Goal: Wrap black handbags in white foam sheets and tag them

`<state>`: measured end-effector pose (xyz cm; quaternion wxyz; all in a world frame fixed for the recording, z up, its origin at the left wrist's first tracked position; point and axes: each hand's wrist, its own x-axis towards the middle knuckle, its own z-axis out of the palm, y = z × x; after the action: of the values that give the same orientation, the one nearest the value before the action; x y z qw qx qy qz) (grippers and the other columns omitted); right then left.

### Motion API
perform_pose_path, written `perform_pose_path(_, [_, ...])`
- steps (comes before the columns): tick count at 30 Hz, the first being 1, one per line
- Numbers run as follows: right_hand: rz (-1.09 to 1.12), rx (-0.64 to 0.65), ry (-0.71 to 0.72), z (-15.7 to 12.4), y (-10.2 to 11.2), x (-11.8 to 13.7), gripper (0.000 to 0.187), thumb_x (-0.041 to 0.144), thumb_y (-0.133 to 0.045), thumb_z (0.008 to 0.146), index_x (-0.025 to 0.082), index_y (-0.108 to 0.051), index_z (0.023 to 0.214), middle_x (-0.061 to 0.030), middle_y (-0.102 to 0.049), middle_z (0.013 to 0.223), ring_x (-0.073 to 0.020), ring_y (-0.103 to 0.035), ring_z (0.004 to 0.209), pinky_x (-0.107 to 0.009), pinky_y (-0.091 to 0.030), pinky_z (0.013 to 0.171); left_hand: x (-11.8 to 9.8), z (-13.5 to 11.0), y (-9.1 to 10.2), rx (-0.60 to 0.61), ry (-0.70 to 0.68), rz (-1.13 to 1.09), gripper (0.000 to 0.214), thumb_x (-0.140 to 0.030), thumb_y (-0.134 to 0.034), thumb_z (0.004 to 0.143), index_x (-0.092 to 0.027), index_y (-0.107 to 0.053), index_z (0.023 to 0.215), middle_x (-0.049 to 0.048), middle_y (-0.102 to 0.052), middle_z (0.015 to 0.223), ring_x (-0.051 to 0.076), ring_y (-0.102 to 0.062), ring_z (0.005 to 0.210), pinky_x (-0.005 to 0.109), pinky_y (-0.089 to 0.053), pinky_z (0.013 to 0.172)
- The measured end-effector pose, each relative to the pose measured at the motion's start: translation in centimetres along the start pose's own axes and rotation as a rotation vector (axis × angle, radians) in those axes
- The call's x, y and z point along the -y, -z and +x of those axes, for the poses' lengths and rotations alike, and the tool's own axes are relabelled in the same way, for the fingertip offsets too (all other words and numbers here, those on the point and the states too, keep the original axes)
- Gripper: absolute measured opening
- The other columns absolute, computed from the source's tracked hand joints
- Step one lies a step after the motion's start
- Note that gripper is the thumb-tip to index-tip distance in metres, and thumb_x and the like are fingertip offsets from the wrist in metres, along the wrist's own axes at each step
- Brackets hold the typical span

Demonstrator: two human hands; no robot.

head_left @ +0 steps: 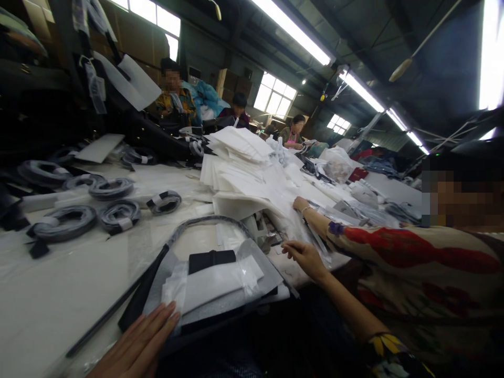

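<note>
My left hand [137, 341] lies flat, fingers stretched out, on the near left edge of a black handbag [132, 299]. Grey-white wrapping sheet covers the bag's face, with a folded white paper [214, 286] and clear plastic strips over it. A black rectangular piece [212, 260] shows above the paper. The bag's plastic-wrapped handle [208, 219] arches away from me. My right hand [307, 257] is raised just right of the bag, fingers curled together; what they hold, if anything, I cannot make out. Behind that hand sits a grey tape dispenser-like object [260, 231], partly hidden.
A tall pile of white sheets [240, 173] stands beyond the bag. Several wrapped strap coils [65, 223] lie at left, near black bags [137, 126]. A co-worker's hand [301, 203] reaches in from the right, close to my right hand. Other people sit farther back.
</note>
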<state>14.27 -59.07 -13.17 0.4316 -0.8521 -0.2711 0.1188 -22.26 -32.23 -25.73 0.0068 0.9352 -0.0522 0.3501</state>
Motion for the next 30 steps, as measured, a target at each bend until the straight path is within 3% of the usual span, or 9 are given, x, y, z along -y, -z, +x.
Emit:
perform_pose_path(3, [-0.143, 0.198, 0.257, -1.6, -0.1, 4.6, 0.020, 0.036, -0.066, 0.087, 0.018, -0.075, 0.087, -0.0038, -0.073, 0.081, -0.0142, -0.063, 0.068, -0.025, -0.047, 0.066, -0.8, 0.5, 0.8, 0.023, 0.050, 0.015, 0.059, -0.008, -0.046, 0.087, -0.016, -0.048, 0.145, 0.0057, -0.049, 0.150, 0.017, -0.049, 0.136, 0.031, -0.023, 0.121])
perform_pose_path(5, [-0.210, 0.390, 0.457, -2.4, -1.5, 8.5, 0.019, 0.032, -0.063, 0.091, 0.018, -0.074, 0.087, -0.0036, -0.072, 0.079, -0.0138, -0.064, 0.069, -0.024, -0.047, 0.067, -1.4, 1.1, 1.6, 0.040, 0.097, 0.032, 0.058, -0.007, -0.045, 0.087, -0.017, -0.048, 0.145, 0.0048, -0.048, 0.151, 0.017, -0.048, 0.137, 0.031, -0.024, 0.121])
perform_pose_path(9, [-0.196, 0.797, 0.722, -2.3, -7.5, 15.1, 0.019, 0.032, -0.064, 0.093, 0.016, -0.074, 0.090, -0.0028, -0.072, 0.080, -0.0115, -0.063, 0.070, -0.021, -0.046, 0.069, -2.3, 2.0, 2.8, 0.080, 0.173, 0.035, 0.063, -0.001, -0.041, 0.085, -0.019, -0.047, 0.145, 0.0042, -0.049, 0.150, 0.018, -0.047, 0.137, 0.034, -0.040, 0.115])
perform_pose_path(13, [-0.358, 1.060, 0.866, 0.1, -14.9, 17.9, 0.023, 0.039, -0.065, 0.092, 0.018, -0.075, 0.091, 0.0004, -0.071, 0.076, -0.0095, -0.061, 0.066, -0.020, -0.041, 0.062, -2.7, 2.2, 2.9, 0.093, 0.229, 0.026, 0.066, 0.003, -0.039, 0.083, -0.020, -0.048, 0.144, 0.0057, -0.049, 0.150, 0.020, -0.048, 0.136, 0.037, -0.048, 0.109])
perform_pose_path(16, [-0.639, 1.158, 0.927, 2.1, -19.2, 18.8, 0.023, 0.041, -0.065, 0.091, 0.020, -0.076, 0.091, 0.0003, -0.073, 0.076, -0.0115, -0.063, 0.068, -0.022, -0.035, 0.059, -3.0, 2.0, 2.7, 0.051, 0.292, -0.001, 0.062, 0.002, -0.040, 0.084, -0.021, -0.054, 0.140, 0.0098, -0.051, 0.147, 0.022, -0.049, 0.135, 0.037, -0.050, 0.106])
perform_pose_path(19, [-0.899, 1.228, 0.968, 3.0, -21.9, 19.7, 0.022, 0.042, -0.067, 0.086, 0.023, -0.077, 0.092, -0.0014, -0.076, 0.083, -0.0156, -0.066, 0.074, -0.024, -0.031, 0.056, -3.2, 2.2, 2.6, -0.011, 0.346, -0.044, 0.059, 0.002, -0.040, 0.084, -0.021, -0.059, 0.135, 0.0134, -0.052, 0.145, 0.023, -0.047, 0.137, 0.035, -0.051, 0.105])
perform_pose_path(24, [-1.155, 1.209, 1.091, 3.0, -24.2, 21.7, 0.018, 0.038, -0.070, 0.080, 0.025, -0.079, 0.087, -0.0055, -0.077, 0.083, -0.0208, -0.068, 0.074, -0.026, -0.030, 0.055, -2.9, 2.7, 2.5, 0.019, 0.301, -0.059, 0.056, -0.001, -0.040, 0.084, -0.018, -0.061, 0.133, 0.0074, -0.048, 0.151, 0.023, -0.040, 0.142, 0.037, -0.045, 0.111])
perform_pose_path(28, [-1.198, 1.275, 1.096, 4.0, -25.3, 22.2, 0.024, 0.047, -0.074, 0.079, 0.025, -0.080, 0.086, -0.0043, -0.077, 0.080, -0.0191, -0.067, 0.071, -0.025, -0.031, 0.056, -2.7, 2.4, 2.0, 0.084, 0.296, -0.041, 0.057, -0.002, -0.041, 0.084, -0.020, -0.058, 0.136, 0.0018, -0.046, 0.152, 0.020, -0.040, 0.142, 0.036, -0.039, 0.116])
perform_pose_path(30, [-1.191, 1.242, 1.114, 4.7, -25.5, 21.7, 0.033, 0.055, -0.073, 0.078, 0.023, -0.080, 0.083, -0.0054, -0.076, 0.076, -0.0186, -0.065, 0.067, -0.026, -0.029, 0.056, -2.7, 2.2, 1.8, 0.068, 0.301, -0.041, 0.056, -0.003, -0.041, 0.084, -0.020, -0.059, 0.135, 0.0013, -0.048, 0.151, 0.019, -0.041, 0.141, 0.036, -0.036, 0.118])
